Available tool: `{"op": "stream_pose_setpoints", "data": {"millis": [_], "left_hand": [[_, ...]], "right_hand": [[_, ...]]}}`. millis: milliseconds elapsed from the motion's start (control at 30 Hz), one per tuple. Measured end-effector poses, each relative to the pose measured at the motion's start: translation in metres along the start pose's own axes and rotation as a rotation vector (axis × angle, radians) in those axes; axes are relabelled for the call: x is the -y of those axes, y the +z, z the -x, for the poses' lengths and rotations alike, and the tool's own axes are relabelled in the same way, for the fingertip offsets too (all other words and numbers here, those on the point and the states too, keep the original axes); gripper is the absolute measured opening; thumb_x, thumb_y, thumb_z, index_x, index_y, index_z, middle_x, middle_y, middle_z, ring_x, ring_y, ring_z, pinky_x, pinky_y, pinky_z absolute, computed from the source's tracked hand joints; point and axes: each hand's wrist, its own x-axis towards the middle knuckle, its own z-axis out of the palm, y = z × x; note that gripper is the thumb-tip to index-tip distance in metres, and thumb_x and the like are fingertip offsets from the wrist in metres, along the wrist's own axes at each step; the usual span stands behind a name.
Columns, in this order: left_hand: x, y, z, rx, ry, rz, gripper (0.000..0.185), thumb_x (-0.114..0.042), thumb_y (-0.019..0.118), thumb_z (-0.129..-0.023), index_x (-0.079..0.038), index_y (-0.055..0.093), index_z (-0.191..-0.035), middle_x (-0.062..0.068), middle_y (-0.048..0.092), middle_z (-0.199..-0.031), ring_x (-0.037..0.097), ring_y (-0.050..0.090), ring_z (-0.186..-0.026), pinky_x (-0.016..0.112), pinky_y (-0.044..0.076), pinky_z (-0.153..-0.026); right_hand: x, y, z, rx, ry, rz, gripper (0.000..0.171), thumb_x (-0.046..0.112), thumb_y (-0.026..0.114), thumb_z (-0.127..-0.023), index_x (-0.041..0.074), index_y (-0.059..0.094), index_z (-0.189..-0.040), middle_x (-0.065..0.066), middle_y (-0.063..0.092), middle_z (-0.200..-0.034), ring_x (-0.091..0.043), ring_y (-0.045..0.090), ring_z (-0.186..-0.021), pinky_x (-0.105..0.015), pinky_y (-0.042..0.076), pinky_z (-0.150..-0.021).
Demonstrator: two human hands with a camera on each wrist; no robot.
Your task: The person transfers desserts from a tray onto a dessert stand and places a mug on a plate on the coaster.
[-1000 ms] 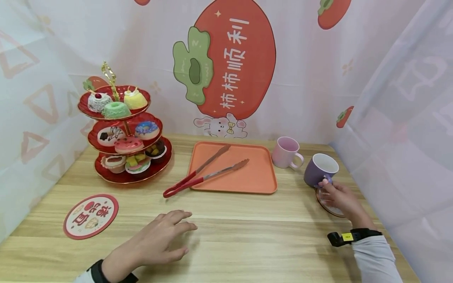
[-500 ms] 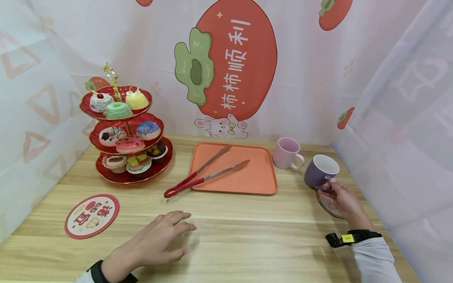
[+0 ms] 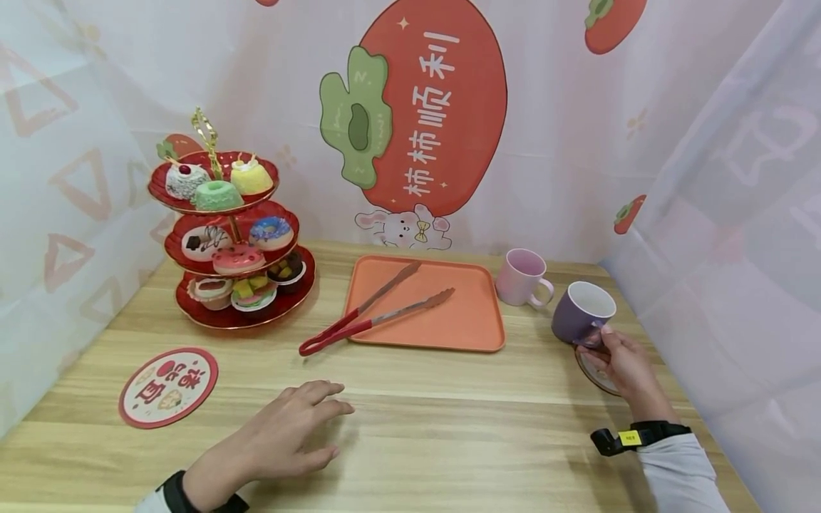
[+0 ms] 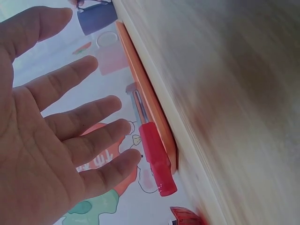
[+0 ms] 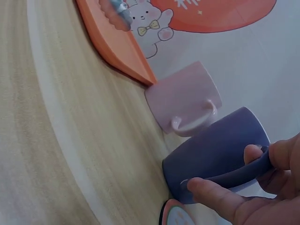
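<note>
**Purple mug held by its handle, above the right-hand coaster**

Your right hand (image 3: 621,360) pinches the handle of the purple mug (image 3: 582,311), thumb and fingers curled round it; the mug sits tilted, raised off the table (image 3: 449,420) at the far edge of the round coaster (image 3: 593,374) under your palm. Level the mug before setting it down, centre its base over the coaster, and keep it apart from the pink mug (image 3: 522,276) just behind. Your left hand (image 3: 282,438) lies flat on the table, fingers relaxed and holding nothing, near the red-handled tongs (image 3: 368,313) that rest across the orange tray (image 3: 468,328).
</note>
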Motion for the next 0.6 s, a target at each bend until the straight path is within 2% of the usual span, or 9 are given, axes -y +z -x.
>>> {"op": "stream_pose_setpoints", "data": {"millis": [67, 300, 500, 600], "left_hand": [[0.0, 0.0, 0.0, -0.015, 0.008, -0.01, 0.04, -0.032, 0.073, -0.077, -0.017, 0.063, -0.113, 0.012, 0.054, -0.123, 0.026, 0.048, -0.113, 0.05, 0.044, -0.081], [0.0, -0.003, 0.0, -0.02, 0.013, -0.024, 0.041, -0.031, 0.072, -0.078, -0.016, 0.063, -0.115, 0.011, 0.054, -0.122, 0.025, 0.049, -0.112, 0.05, 0.044, -0.08], [0.001, -0.006, -0.002, -0.044, 0.014, -0.031, 0.042, -0.03, 0.072, -0.078, -0.015, 0.062, -0.116, 0.011, 0.054, -0.121, 0.024, 0.05, -0.11, 0.049, 0.044, -0.08], [0.002, -0.006, -0.003, -0.069, 0.017, -0.021, 0.041, -0.029, 0.073, -0.078, -0.014, 0.063, -0.115, 0.01, 0.055, -0.121, 0.023, 0.051, -0.11, 0.047, 0.045, -0.079]], "right_hand": [[-0.004, -0.001, 0.001, -0.01, -0.026, 0.035, 0.033, 0.027, 0.045, -0.098, 0.001, 0.058, -0.082, -0.009, 0.06, -0.084, -0.017, 0.065, -0.079, -0.028, 0.05, -0.075], [-0.003, 0.003, 0.008, 0.009, -0.036, -0.028, 0.034, 0.026, 0.051, -0.096, -0.004, 0.06, -0.083, -0.011, 0.062, -0.084, -0.02, 0.066, -0.08, -0.03, 0.05, -0.074], [0.02, 0.03, 0.024, 0.068, -0.024, -0.074, 0.03, 0.023, 0.049, -0.097, 0.0, 0.061, -0.08, -0.01, 0.064, -0.081, -0.019, 0.067, -0.078, -0.027, 0.05, -0.073], [0.029, 0.043, 0.031, 0.126, -0.016, -0.084, 0.03, 0.018, 0.046, -0.099, -0.003, 0.058, -0.08, -0.012, 0.063, -0.082, -0.022, 0.067, -0.08, -0.028, 0.05, -0.073]]}}
